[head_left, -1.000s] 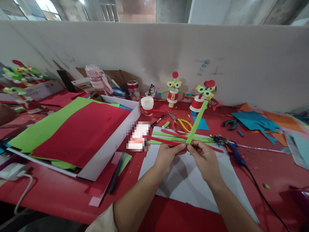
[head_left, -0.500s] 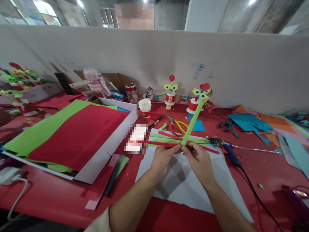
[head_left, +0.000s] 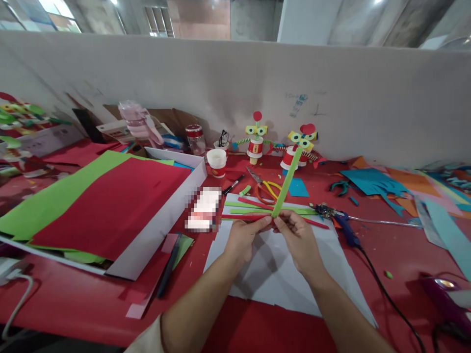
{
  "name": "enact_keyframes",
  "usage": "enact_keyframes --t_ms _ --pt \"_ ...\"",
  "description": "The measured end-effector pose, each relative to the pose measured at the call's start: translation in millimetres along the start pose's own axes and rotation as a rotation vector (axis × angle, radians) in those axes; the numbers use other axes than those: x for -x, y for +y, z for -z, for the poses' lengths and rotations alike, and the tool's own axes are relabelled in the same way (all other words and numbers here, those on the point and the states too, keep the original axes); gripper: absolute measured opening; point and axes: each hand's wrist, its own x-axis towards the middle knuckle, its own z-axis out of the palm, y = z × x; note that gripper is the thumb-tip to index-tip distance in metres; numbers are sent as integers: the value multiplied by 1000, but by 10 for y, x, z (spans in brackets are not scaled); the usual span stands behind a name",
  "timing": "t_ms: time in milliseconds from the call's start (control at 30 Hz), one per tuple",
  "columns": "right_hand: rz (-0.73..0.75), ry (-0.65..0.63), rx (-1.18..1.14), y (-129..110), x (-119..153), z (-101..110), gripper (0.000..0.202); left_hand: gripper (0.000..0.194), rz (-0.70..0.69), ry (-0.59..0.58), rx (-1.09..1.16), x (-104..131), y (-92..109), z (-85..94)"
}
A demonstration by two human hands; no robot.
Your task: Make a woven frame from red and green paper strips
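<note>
My left hand [head_left: 241, 240] and my right hand [head_left: 299, 241] meet above a sheet of white paper [head_left: 268, 282]. Both pinch the lower end of a light green paper strip [head_left: 287, 184], which slants up and away from the fingertips. At the same joint a red paper strip [head_left: 243, 216] runs out to the left, past my left fingers. My fingers cover the spot where the two strips meet. Behind my hands, more green strips [head_left: 239, 211] and red strips [head_left: 318, 224] lie on the paper.
Paper-cup figures [head_left: 255, 144] stand along the wall. Pliers [head_left: 263, 186] and a paper cup [head_left: 217, 162] sit behind the paper. On the right rests a glue gun [head_left: 348, 230] with its cord. A white box [head_left: 158, 240] of coloured sheets and a blurred phone [head_left: 203, 208] occupy the left.
The view has shifted slightly. My hands keep their pinch at the joint of the strips. The red strip's left end, earlier over the phone, now stops just right of it.
</note>
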Motion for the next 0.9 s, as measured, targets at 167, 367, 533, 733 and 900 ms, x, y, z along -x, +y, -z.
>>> enact_keyframes --t_ms 167,367,533,733,900 --pt "16 19 45 16 4 16 12 12 72 -38 -12 2 20 25" --pt "-89 -13 -65 -23 -3 24 15 13 41 22 -82 -18 6 56" --pt "-156 -88 -276 -73 -3 2 25 14 -5 91 -71 -38 17 59" --pt "-133 -21 -187 -34 6 1 17 14 36 60 -81 -20 6 32" --pt "-134 -3 -198 -30 11 6 14 15 115 35 -29 -37 0 53"
